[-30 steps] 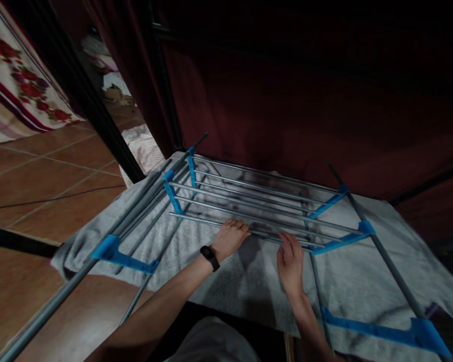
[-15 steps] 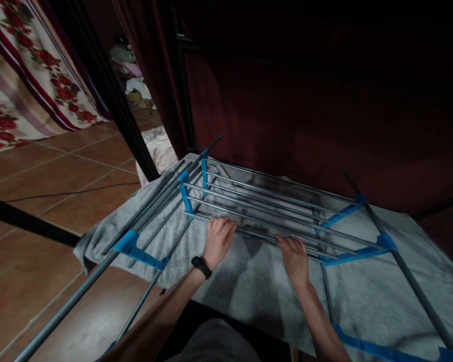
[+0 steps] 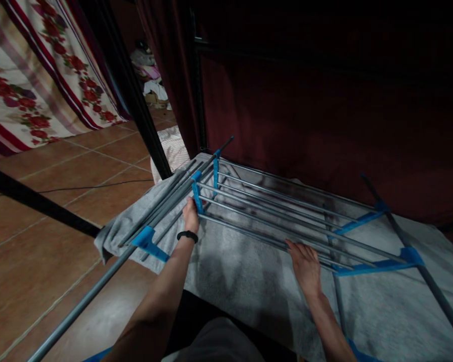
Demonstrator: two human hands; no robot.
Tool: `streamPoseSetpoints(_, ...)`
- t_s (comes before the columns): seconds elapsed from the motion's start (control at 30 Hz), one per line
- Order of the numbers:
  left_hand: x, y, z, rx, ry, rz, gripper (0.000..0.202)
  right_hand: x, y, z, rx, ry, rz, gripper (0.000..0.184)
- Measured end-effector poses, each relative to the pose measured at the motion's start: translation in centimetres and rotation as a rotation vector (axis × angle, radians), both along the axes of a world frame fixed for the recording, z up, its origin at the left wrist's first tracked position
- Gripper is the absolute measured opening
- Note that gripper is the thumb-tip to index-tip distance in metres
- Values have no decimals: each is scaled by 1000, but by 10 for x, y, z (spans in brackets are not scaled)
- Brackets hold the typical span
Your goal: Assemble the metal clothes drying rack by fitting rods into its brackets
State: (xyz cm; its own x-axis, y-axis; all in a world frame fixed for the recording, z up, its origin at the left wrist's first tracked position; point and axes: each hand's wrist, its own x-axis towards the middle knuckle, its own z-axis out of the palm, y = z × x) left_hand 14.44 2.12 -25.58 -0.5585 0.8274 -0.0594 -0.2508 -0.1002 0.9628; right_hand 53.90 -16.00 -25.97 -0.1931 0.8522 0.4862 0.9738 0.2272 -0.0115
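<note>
A drying rack [image 3: 264, 212] of grey metal rods joined by blue plastic brackets lies partly assembled on a grey towel-like cloth. My left hand [image 3: 191, 217], with a black band at the wrist, is closed at the left end of the rods, against the lower part of a blue bracket [image 3: 197, 193]; some of its fingers are hidden. My right hand [image 3: 305, 264] is curled over the front rod, left of the right-hand blue bracket [image 3: 377, 265]. Another blue bracket [image 3: 151, 243] sits on the long left tube [image 3: 83, 301].
Several loose grey tubes [image 3: 166, 201] lie along the left side of the cloth [image 3: 245, 291]. Dark posts [image 3: 147, 120] frame the area. A dark red curtain [image 3: 294, 120] hangs behind. On the left are a tiled floor [image 3: 60, 211], a cable and a floral curtain [image 3: 33, 95].
My left hand has moved left along the front rod to the blue bracket at its end. My right hand stays on the front rod. The whole view has shifted slightly.
</note>
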Motion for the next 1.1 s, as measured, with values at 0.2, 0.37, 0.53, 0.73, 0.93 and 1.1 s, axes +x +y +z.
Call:
streamPoseSetpoints(0.2,0,14,-3,56,-71,-243,61,-1,3,3,-6,-2,-15,37)
streamPoseSetpoints(0.37,7,17,-1,5,-69,-124,65,0,6,5,-11,2,-10,34)
streamPoseSetpoints(0.53,13,24,-2,-48,-75,-31,67,-27,14,9,-74,20,43,44)
streamPoseSetpoints(0.73,16,28,-1,-90,-139,52,64,-137,54,32,-267,26,210,52)
streamPoseSetpoints(0.93,14,19,4,-5,-106,-47,59,-234,108,60,-489,36,363,54)
streamPoseSetpoints(1.1,8,14,4,23,-72,-94,51,-268,132,67,-583,52,314,49)
